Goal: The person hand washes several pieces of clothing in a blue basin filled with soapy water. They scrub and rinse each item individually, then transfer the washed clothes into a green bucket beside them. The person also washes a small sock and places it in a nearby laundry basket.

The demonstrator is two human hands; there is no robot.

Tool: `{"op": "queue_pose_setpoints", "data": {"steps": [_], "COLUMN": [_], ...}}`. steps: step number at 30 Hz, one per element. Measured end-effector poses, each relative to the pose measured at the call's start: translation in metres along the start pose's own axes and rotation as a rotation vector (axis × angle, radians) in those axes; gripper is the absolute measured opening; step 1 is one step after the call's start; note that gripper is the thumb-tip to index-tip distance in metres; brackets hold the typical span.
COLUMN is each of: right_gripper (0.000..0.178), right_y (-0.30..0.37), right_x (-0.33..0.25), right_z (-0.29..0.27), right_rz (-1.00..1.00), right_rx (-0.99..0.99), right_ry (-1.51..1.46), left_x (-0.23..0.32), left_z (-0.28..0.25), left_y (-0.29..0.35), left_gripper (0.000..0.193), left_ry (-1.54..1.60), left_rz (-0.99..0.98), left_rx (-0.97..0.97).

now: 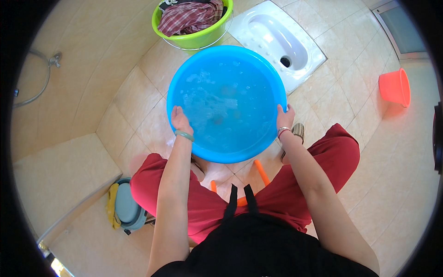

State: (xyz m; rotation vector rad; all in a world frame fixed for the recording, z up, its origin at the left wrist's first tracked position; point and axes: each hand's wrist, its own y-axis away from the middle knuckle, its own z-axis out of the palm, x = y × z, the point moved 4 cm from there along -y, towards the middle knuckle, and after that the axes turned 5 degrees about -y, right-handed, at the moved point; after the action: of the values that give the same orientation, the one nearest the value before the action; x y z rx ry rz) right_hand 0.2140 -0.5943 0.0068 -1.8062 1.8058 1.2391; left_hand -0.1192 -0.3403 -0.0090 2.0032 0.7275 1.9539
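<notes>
A large round blue basin [226, 157] sits before me on the tiled floor, with water and patches of white suds in it. Dark blurred spots show under the water; I cannot make out what they are. My left hand [180, 119], a pale green bangle at its wrist, is closed on the basin's left rim. On the right rim my right hand [284, 118] grips, thumb toward the inside and fingers outside. Just behind the basin stands a lime-green bucket [203, 41] heaped with clothes, a red plaid garment [190, 18] on top.
A white squat toilet [264, 27] lies behind the basin to the right. Farther right stands a coral bucket [392, 87]. An orange stool leg [261, 172] shows beneath me. At lower left is a grey-blue lidded container [128, 203] with a yellow cloth [112, 205]. A shower hose [47, 78] hangs left.
</notes>
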Motion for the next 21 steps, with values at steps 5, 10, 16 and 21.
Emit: {"op": "queue_pose_setpoints", "data": {"steps": [5, 10, 16, 21], "right_gripper": [0.057, 0.048, 0.045, 0.044], "right_y": [0.013, 0.014, 0.020, 0.001], "right_x": [0.027, 0.048, 0.033, 0.028], "right_z": [0.007, -0.008, -0.003, -0.007], "right_rz": [0.101, 0.170, 0.132, 0.067], "right_rx": [-0.059, -0.135, -0.152, -0.179], "right_ry": [-0.009, 0.242, 0.334, 0.383], "left_x": [-0.003, 0.012, -0.033, -0.054], "left_z": [-0.031, -0.023, -0.067, -0.071], "left_y": [-0.027, -0.001, -0.065, -0.076], "left_gripper": [0.044, 0.044, 0.042, 0.043], "left_ry": [-0.162, -0.681, -0.521, -0.484], "left_rz": [0.086, 0.050, 0.038, 0.044], "left_rx": [0.202, 0.389, 0.279, 0.289]}}
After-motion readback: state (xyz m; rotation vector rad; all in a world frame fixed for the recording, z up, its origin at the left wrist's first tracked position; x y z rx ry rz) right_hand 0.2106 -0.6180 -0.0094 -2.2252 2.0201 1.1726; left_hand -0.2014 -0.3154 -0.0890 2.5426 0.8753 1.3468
